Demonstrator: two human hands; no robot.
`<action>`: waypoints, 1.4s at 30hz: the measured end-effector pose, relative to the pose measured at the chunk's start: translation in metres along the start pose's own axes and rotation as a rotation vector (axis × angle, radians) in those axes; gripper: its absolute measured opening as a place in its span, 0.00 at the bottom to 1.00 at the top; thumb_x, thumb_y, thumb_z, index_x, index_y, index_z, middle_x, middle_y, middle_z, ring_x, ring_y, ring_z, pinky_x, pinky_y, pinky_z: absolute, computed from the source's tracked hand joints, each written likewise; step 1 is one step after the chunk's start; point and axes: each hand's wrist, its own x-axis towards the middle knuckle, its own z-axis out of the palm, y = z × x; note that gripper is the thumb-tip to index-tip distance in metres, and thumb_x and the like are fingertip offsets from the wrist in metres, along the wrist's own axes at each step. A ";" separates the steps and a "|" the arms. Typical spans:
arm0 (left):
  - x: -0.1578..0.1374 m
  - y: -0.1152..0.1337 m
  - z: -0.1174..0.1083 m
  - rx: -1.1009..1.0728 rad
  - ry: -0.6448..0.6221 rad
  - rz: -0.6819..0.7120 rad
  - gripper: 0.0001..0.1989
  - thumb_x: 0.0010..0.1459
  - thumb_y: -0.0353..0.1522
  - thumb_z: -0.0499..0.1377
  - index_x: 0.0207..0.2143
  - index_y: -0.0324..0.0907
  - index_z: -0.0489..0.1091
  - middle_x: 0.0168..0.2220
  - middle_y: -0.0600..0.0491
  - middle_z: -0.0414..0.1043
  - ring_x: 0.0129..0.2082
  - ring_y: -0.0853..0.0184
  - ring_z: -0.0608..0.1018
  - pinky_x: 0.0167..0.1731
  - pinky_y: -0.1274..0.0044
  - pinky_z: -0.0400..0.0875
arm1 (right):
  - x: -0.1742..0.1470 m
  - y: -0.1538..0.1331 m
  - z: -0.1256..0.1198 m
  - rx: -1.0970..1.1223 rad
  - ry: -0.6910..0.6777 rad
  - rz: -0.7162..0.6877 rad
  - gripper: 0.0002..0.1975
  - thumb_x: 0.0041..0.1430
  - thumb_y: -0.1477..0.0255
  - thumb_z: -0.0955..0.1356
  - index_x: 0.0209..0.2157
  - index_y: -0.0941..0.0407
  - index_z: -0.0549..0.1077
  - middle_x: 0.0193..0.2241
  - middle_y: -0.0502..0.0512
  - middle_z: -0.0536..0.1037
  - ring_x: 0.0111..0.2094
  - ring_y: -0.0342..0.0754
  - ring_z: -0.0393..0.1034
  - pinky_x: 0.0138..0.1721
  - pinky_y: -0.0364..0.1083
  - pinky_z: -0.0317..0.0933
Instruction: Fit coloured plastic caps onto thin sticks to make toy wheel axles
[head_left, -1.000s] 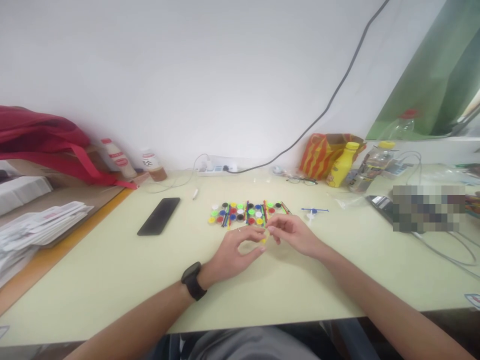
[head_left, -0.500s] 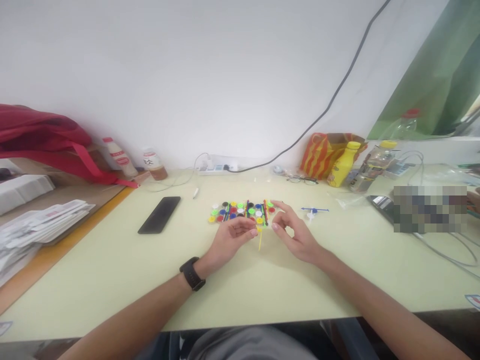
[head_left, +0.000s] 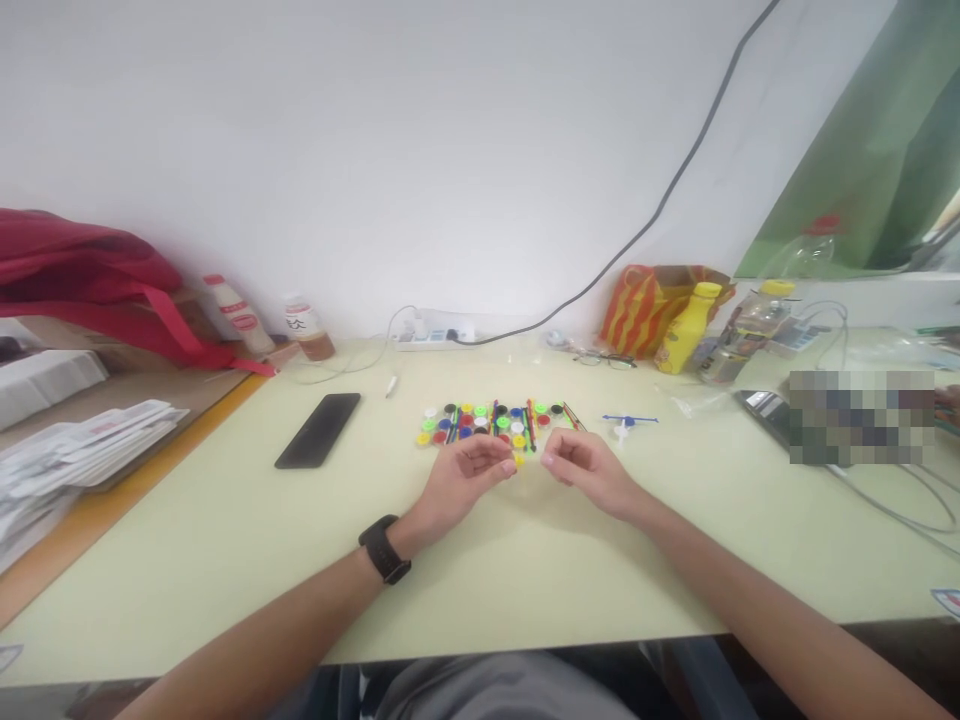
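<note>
My left hand pinches a small yellow spinner between thumb and fingertips. Its thin arrow is only a faint blur below the fingers. My right hand is just to the right, thumb and index fingertip together, with nothing visible between them. Beyond both hands lie several round coloured discs in rows, with bundles of thin coloured sticks among them. Right of these sits another spinner, with a blue arrow and a white base.
A black phone lies left on the pale table. Along the wall stand drink bottles, a power strip, a striped bag and a yellow bottle. Papers lie at the far left, cables at the right.
My right hand's raised index finger has curled in to the thumb, uncovering a black disc and sticks behind. The yellow arrow, clear before, is now blurred. My left hand has stayed put.
</note>
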 end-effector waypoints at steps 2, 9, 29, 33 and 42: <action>0.000 0.000 0.000 -0.001 -0.007 -0.002 0.14 0.52 0.36 0.74 0.38 0.40 0.78 0.40 0.50 0.79 0.39 0.66 0.80 0.45 0.73 0.78 | 0.000 -0.001 0.003 0.002 0.004 -0.024 0.15 0.64 0.60 0.72 0.33 0.55 0.69 0.26 0.47 0.67 0.27 0.42 0.60 0.29 0.44 0.56; 0.000 -0.002 0.000 0.018 -0.012 -0.001 0.16 0.51 0.37 0.75 0.39 0.40 0.78 0.40 0.49 0.80 0.40 0.63 0.81 0.46 0.70 0.78 | -0.001 -0.003 0.006 -0.089 0.003 -0.063 0.11 0.64 0.62 0.73 0.38 0.54 0.72 0.34 0.51 0.73 0.33 0.44 0.69 0.39 0.46 0.67; -0.001 0.001 0.001 0.020 -0.023 0.002 0.15 0.52 0.37 0.74 0.39 0.40 0.78 0.41 0.48 0.80 0.42 0.63 0.81 0.49 0.69 0.77 | -0.004 0.000 0.009 -0.161 0.174 -0.132 0.27 0.68 0.61 0.68 0.65 0.48 0.60 0.36 0.50 0.72 0.29 0.44 0.65 0.35 0.47 0.65; -0.001 0.001 0.001 0.023 -0.002 -0.003 0.15 0.52 0.37 0.74 0.38 0.39 0.77 0.42 0.48 0.80 0.42 0.64 0.81 0.49 0.70 0.77 | -0.002 -0.002 0.001 -0.133 -0.057 -0.010 0.27 0.72 0.55 0.61 0.22 0.56 0.71 0.20 0.49 0.65 0.23 0.43 0.58 0.28 0.46 0.57; -0.001 0.001 0.001 0.022 -0.002 0.004 0.15 0.52 0.37 0.74 0.37 0.40 0.77 0.41 0.49 0.79 0.42 0.63 0.81 0.49 0.69 0.77 | 0.000 -0.005 0.002 -0.021 -0.001 0.010 0.18 0.63 0.55 0.72 0.31 0.55 0.69 0.24 0.47 0.67 0.25 0.42 0.59 0.27 0.44 0.55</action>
